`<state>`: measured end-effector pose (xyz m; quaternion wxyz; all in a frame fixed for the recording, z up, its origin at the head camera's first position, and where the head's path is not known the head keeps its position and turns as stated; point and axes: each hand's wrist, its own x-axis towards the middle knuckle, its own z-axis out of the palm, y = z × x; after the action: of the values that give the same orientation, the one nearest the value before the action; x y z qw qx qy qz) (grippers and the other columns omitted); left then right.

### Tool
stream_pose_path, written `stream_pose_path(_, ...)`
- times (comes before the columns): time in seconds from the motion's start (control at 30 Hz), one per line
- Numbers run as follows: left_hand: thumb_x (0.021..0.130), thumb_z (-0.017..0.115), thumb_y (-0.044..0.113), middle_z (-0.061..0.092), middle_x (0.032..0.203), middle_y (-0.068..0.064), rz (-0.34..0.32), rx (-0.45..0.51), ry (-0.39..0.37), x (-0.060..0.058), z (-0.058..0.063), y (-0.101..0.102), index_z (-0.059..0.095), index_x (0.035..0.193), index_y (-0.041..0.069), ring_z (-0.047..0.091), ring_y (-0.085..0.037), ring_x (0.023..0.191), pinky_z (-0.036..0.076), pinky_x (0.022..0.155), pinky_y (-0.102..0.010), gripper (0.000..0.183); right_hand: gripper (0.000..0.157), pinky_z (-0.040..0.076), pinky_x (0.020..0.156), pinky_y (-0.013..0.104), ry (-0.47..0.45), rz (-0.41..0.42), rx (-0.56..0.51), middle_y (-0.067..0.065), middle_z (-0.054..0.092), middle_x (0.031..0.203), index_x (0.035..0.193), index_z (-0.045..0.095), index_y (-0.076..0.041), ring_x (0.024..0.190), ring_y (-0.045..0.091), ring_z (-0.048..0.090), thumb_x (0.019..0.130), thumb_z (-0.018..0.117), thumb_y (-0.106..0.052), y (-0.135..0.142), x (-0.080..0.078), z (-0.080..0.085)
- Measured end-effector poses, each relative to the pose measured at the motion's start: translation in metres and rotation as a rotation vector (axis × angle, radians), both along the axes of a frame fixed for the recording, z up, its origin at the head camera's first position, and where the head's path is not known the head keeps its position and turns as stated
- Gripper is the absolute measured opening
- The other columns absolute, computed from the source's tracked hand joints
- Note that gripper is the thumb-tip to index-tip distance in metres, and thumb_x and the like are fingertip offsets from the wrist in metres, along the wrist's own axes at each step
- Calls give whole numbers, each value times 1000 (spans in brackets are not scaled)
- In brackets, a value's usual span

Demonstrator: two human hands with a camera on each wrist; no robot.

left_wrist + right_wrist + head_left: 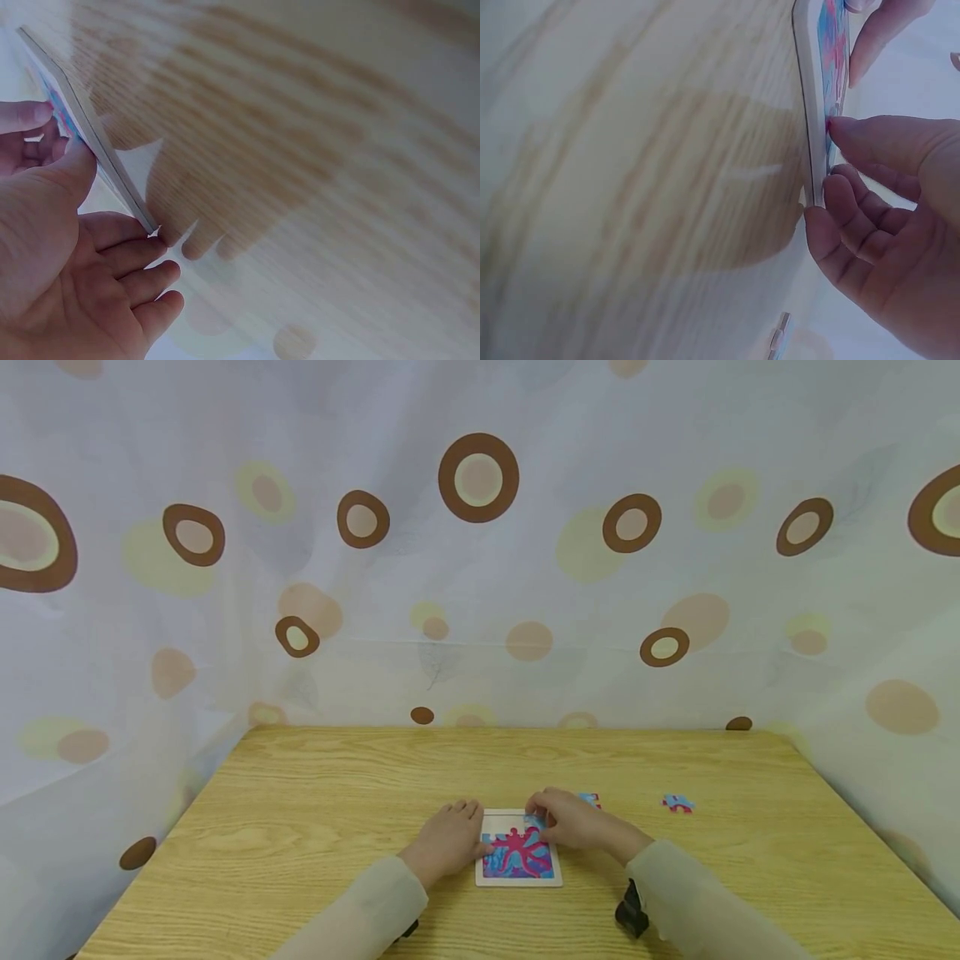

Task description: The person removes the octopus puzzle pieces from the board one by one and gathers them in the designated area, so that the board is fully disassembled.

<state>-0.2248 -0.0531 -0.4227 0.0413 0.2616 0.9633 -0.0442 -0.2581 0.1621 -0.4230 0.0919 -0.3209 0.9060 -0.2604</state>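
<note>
Apparently, a corner piece (pixel 534 821) is being seated in the puzzle tray (pixel 519 882) on the desk (pixel 330 835), the right hand (pixel 573 821) covering it, pinch unclear, the left hand (pixel 447 842) resting alongside, fingers loosely spread. Next, it's probably needing flush pressing.

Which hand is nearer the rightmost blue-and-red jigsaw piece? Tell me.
Right: the right hand is left of that jigsaw piece, at the right side of the white-framed octopus puzzle. The left hand is farther, at the puzzle's left edge.
</note>
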Motion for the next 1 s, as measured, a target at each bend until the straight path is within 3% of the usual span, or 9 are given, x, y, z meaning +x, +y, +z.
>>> stream_pose_path(0.23,92,48,46,44,137,-11,1,4,1,-2,-2,-1,42,137,1,38,-24,127,32,103,-35,64,11,42,59,25,-20,34,-27,1,47,85,90,63,-9,71,14,45,82,69,-4,1,-1,-2)
stream_pose_path(0.43,92,48,46,43,138,-11,-5,-5,2,-1,-2,-1,41,138,2,38,-24,127,32,103,-35,64,13,41,57,25,-18,25,-43,3,42,91,87,61,-12,68,14,43,81,69,-4,2,-2,-5)
stream_pose_path(0.7,93,47,46,42,138,-11,-1,2,-10,-1,-3,-1,40,138,2,37,-24,128,31,104,-35,64,30,43,62,27,28,24,-16,3,49,96,111,55,0,72,16,45,83,66,0,4,1,-2)
stream_pose_path(1.0,93,48,44,43,138,-11,0,6,3,0,-3,-1,40,138,1,38,-25,127,31,104,-35,63,28,42,61,26,43,-9,1,3,48,91,111,60,0,72,16,45,84,65,-1,7,-1,-1)
